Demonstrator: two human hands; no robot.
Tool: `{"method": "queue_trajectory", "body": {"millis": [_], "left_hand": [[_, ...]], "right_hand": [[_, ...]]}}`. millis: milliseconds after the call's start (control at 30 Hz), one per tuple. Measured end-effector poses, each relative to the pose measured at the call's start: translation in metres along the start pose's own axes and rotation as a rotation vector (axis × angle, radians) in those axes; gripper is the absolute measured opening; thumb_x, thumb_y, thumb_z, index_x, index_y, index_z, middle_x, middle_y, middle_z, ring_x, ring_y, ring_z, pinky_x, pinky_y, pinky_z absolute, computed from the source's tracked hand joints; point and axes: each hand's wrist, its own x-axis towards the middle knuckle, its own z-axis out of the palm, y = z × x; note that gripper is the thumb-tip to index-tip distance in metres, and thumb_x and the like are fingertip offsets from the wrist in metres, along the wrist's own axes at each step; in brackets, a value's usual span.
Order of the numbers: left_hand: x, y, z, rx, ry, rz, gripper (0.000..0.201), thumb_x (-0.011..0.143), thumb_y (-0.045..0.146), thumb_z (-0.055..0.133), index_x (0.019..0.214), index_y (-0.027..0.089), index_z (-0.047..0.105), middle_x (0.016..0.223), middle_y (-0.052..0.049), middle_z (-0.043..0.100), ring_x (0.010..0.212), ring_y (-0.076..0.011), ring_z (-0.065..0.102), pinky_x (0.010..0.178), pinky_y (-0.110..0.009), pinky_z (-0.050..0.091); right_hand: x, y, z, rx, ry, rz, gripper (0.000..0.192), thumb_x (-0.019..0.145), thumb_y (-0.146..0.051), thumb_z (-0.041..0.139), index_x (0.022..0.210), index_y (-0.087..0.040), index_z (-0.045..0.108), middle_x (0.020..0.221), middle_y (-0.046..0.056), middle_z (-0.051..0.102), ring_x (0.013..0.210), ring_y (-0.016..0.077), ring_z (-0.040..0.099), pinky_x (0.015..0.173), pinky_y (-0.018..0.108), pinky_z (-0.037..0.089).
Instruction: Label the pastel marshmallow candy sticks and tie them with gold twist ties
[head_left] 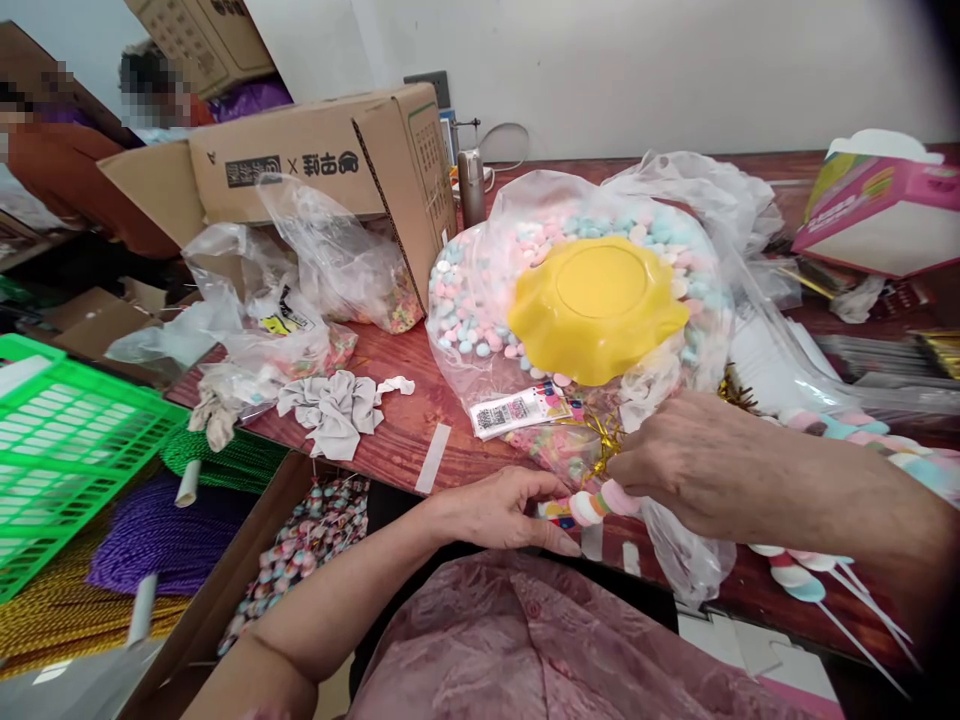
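A short row of pink, white and orange marshmallows (590, 506) spans my two hands at the table's front edge. My left hand (506, 508) curls its thumb and fingers round the left end, where a bit of printed wrapper shows. Over the right end, my right hand (667, 460) is closed, its fingertips partly hidden. Gold twist ties (606, 446) lie right beside my right fingers. Below that hand hangs a clear plastic bag (694, 560). Printed labels (517, 412) lie just beyond my left hand.
A yellow wavy-edged dish (600, 310) rests on a large bag of pastel marshmallows (472, 320). Marshmallow sticks (806, 580) lie at right. A cardboard box (315, 160), a grey cloth (334, 410) and a green basket (67, 450) are leftward. Another person (82, 180) sits behind.
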Motion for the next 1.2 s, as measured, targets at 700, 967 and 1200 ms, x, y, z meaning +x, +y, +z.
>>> {"method": "queue_trajectory", "body": {"millis": [700,967,1200], "left_hand": [[0.009,-0.01,0.01,-0.182,0.121,0.002,0.041,0.055,0.035,0.09,0.083,0.014,0.069,0.078,0.002,0.066,0.07,-0.0117,0.056,0.064,-0.022,0.044],[0.013,-0.019,0.016,-0.119,0.233,0.084,0.023,0.056,0.02,0.085,0.063,0.012,0.065,0.07,0.003,0.063,0.069,-0.0113,0.054,0.067,-0.022,0.046],[-0.012,-0.02,-0.002,-0.137,0.129,-0.082,0.046,0.055,0.038,0.089,0.086,0.015,0.066,0.07,0.005,0.058,0.063,-0.0101,0.051,0.061,-0.022,0.044]], "right_hand": [[0.029,-0.038,0.013,0.125,-0.115,0.079,0.015,0.08,-0.007,0.054,0.079,-0.018,0.065,0.073,0.004,0.067,0.058,0.014,0.051,0.056,0.032,0.016],[0.044,-0.059,0.037,0.203,-0.056,0.156,0.014,0.085,-0.018,0.055,0.091,-0.016,0.068,0.074,0.007,0.067,0.068,0.0181,0.055,0.061,0.03,0.028],[0.028,-0.025,0.017,0.361,0.117,0.079,0.026,0.092,-0.011,0.043,0.093,-0.019,0.068,0.083,0.005,0.067,0.075,0.0148,0.058,0.071,0.027,0.038]]}}
